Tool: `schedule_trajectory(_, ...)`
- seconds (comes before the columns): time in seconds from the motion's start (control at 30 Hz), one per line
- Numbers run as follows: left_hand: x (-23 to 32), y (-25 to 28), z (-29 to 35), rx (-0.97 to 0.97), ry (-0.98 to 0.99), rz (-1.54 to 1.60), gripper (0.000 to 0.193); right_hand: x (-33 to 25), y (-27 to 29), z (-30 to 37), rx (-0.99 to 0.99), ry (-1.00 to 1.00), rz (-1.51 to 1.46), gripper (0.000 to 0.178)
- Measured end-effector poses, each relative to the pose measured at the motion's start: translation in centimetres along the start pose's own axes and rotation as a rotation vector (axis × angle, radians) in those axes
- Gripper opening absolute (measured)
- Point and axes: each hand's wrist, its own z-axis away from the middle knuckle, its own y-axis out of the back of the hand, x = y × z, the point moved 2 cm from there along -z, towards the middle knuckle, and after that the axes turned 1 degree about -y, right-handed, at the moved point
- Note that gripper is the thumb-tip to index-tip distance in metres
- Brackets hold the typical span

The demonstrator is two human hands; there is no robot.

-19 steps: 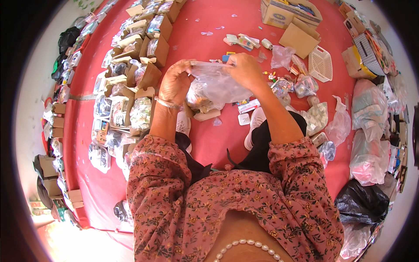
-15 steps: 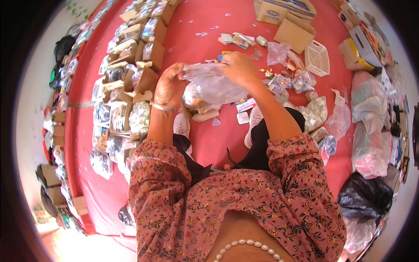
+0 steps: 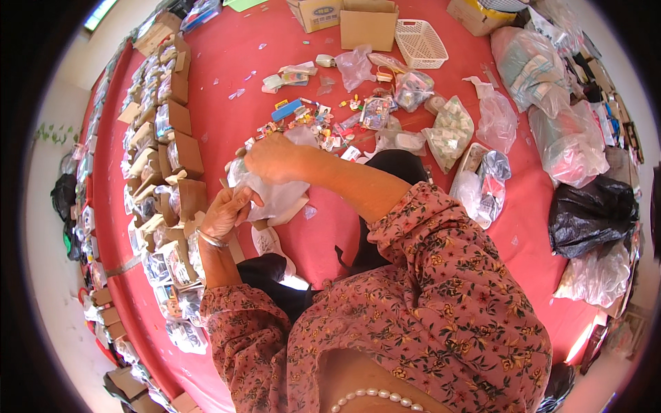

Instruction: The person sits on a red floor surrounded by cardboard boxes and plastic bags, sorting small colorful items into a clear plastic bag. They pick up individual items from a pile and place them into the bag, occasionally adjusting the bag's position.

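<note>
A clear plastic bag (image 3: 275,196) hangs between my hands, above the floor in front of my shoes. My right hand (image 3: 274,158) reaches across to the left, its fingers closed on the bag's upper part. Below and left of it, my left hand (image 3: 226,212) has curled fingers pinching the bag's near-left edge; its fingertips are partly hidden. The bag covers part of a small cardboard box (image 3: 292,212) beneath it. Just beyond the bag lies a pile of small colourful trinkets (image 3: 330,131), with a blue block-like thing (image 3: 287,110) at its far side.
Rows of open cardboard boxes (image 3: 186,155) holding bagged goods run along the left. Ahead stand a brown box (image 3: 368,27) and a white plastic basket (image 3: 420,45). Packed bags (image 3: 447,134) lie to the right, with large clear sacks (image 3: 564,138) and a black bag (image 3: 592,217) farther over.
My view has turned rightward. Both hands have moved left and lower with the plastic bag; my right arm now crosses in front of me, and the bag hangs down instead of being stretched sideways.
</note>
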Motion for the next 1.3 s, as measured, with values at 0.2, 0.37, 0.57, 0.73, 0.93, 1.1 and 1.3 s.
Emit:
schedule_trajectory(0.2, -1.6, 3.6, 0.5, 0.292, -0.271, 0.534, 0.033, 2.8, 0.7, -0.8, 0.330, -0.048, -0.596, 0.029)
schedule_trajectory(0.37, -1.5, 5.2, 1.4, 0.020, -0.444, 0.969, 0.030, 5.6, 2.5, -0.6, 0.665, -0.406, -0.831, 0.027)
schedule_trajectory(0.57, 1.5, 3.6, 3.5, 0.282, -0.658, 0.883, 0.045, 3.2, 3.8, -0.1, 0.903, -0.214, -0.825, 0.017)
schedule_trajectory(0.73, -1.5, 5.5, 2.9, 0.444, -0.154, -0.114, 0.049, 2.2, 2.0, 0.4, 0.590, -0.159, -0.126, 0.009)
schedule_trajectory(0.93, -2.1, 3.8, 3.3, 0.316, -0.242, 0.294, 0.062, 3.1, -0.1, 0.6, -0.245, -0.370, 0.172, 0.015)
schedule_trajectory(1.1, -2.6, 1.9, 6.0, 0.185, -0.385, 0.539, 0.056, 3.8, 1.0, 0.4, 0.013, -0.308, -0.115, 0.021)
schedule_trajectory(1.3, -6.4, -5.1, 7.7, 0.284, -0.064, 0.347, 0.061, 2.0, -2.4, -1.4, -0.151, -0.133, -0.594, 0.017)
